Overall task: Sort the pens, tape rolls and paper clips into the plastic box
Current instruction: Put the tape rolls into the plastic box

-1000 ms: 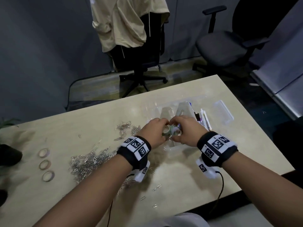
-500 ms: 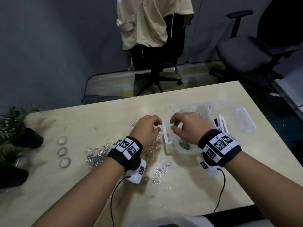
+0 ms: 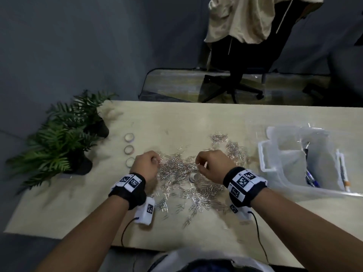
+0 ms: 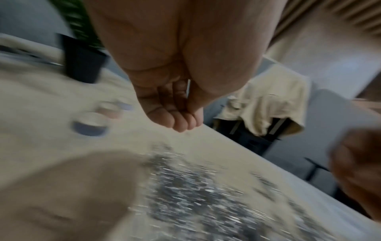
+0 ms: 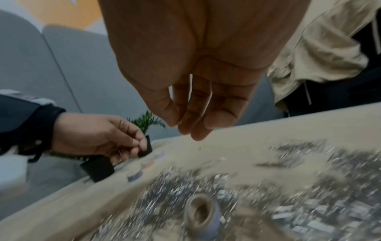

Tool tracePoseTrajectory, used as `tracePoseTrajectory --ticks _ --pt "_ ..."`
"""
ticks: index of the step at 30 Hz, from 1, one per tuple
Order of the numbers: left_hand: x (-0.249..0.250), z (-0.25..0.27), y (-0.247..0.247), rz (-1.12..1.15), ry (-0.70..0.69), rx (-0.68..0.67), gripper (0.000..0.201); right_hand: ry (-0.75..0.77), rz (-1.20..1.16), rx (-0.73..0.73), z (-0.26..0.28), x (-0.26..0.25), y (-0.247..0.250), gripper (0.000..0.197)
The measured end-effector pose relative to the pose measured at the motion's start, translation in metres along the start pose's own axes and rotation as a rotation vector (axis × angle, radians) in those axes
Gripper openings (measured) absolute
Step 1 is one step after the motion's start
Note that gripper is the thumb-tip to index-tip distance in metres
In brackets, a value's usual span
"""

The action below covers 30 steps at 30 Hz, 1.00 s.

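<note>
A wide pile of silver paper clips [image 3: 176, 169] [image 4: 195, 187] [image 5: 288, 203] covers the middle of the beige table. A small tape roll [image 3: 194, 176] [image 5: 201, 210] stands on its edge among them. My left hand [image 3: 156, 160] [image 4: 183, 124] hovers over the pile's left side, fingers loosely curled, holding nothing. My right hand [image 3: 199, 163] [image 5: 189, 128] hangs just above the roll, fingers relaxed and empty. Three more tape rolls [image 3: 129, 149] [image 4: 90, 124] lie in a row to the left. The clear plastic box [image 3: 263, 154] at the right holds pens [image 3: 312, 177].
Two potted ferns [image 3: 59, 142] stand at the table's left end, close to the row of rolls. An office chair draped with a beige garment [image 3: 245, 16] is behind the far edge. Cables run from both wrist units toward the near edge.
Both hands held a tape roll over the box a second ago and let it go there. They have since moved left, away from the box, to the paper clip pile.
</note>
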<state>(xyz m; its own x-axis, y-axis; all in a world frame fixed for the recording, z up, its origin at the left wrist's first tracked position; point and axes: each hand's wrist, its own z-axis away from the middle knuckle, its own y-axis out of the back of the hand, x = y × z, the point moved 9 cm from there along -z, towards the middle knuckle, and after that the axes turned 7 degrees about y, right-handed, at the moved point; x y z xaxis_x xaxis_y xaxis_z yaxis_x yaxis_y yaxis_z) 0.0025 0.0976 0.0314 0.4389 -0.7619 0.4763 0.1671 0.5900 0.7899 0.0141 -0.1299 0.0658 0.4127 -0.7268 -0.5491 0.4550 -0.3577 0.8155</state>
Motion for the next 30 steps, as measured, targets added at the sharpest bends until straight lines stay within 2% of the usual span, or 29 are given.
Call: tracePoseTrajectory --ticks 2,6,10,12,14,21,27,30 --pt "-0.037 -0.012 0.016 -0.001 0.090 0.046 0.026 0.005 0.018 -0.043 -0.010 -0.011 -0.022 0.014" --pt "-0.083 -0.034 0.032 -0.090 0.156 0.111 0.009 -0.023 0.115 -0.126 -0.024 -0.016 -0.062 0.020" --pt "-0.105 -0.043 0.028 -0.116 0.235 0.065 0.043 -0.105 0.194 -0.220 -0.026 -0.004 -0.084 0.034" --pt "-0.109 -0.047 0.025 -0.115 0.238 0.058 0.055 -0.134 0.200 -0.232 -0.027 0.001 -0.088 0.037" --pt "-0.108 -0.050 0.023 -0.112 0.226 0.080 0.057 -0.159 0.193 -0.216 -0.030 0.006 -0.087 0.032" --pt "-0.105 -0.063 0.016 -0.155 0.178 0.077 0.036 -0.218 0.202 -0.227 -0.045 0.009 -0.085 0.034" --pt "-0.114 -0.060 0.037 -0.047 0.226 0.150 0.034 -0.154 0.228 -0.159 -0.091 -0.019 -0.065 0.028" --pt "-0.113 -0.064 0.049 0.015 0.219 0.182 0.033 -0.236 0.021 -0.114 -0.110 -0.018 -0.058 0.025"
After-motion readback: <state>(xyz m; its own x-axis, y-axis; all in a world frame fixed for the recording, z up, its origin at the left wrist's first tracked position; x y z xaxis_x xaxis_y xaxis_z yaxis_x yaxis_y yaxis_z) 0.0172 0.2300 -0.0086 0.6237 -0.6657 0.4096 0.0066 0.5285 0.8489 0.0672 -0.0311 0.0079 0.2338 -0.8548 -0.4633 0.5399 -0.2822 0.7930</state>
